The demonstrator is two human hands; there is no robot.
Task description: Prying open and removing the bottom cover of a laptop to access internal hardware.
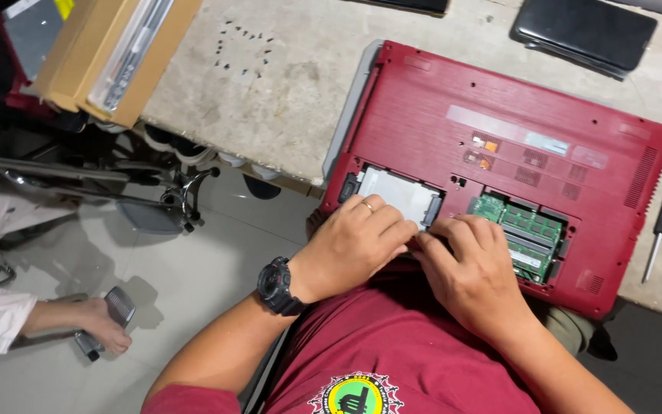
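Observation:
A red laptop (499, 123) lies upside down on a worn table, its bottom hatch off. In the open bay I see a silver hard drive (396, 193) and green memory modules (529, 230). My left hand (354, 241), with a ring and a black wristwatch, rests over the near edge of the drive, fingers curled against it. My right hand (465, 264) sits beside it, fingertips pressed at the drive's near right corner, next to the memory. Both hands touch the drive; whether either grips it I cannot tell.
A black-handled screwdriver (659, 224) lies right of the laptop. Several small dark screws (245, 50) are scattered on the table's far left. A black flat device (585, 32) lies at the back. Cardboard boxes (109, 54) lean at left. Another person's hand (97, 326) holds a grey object low left.

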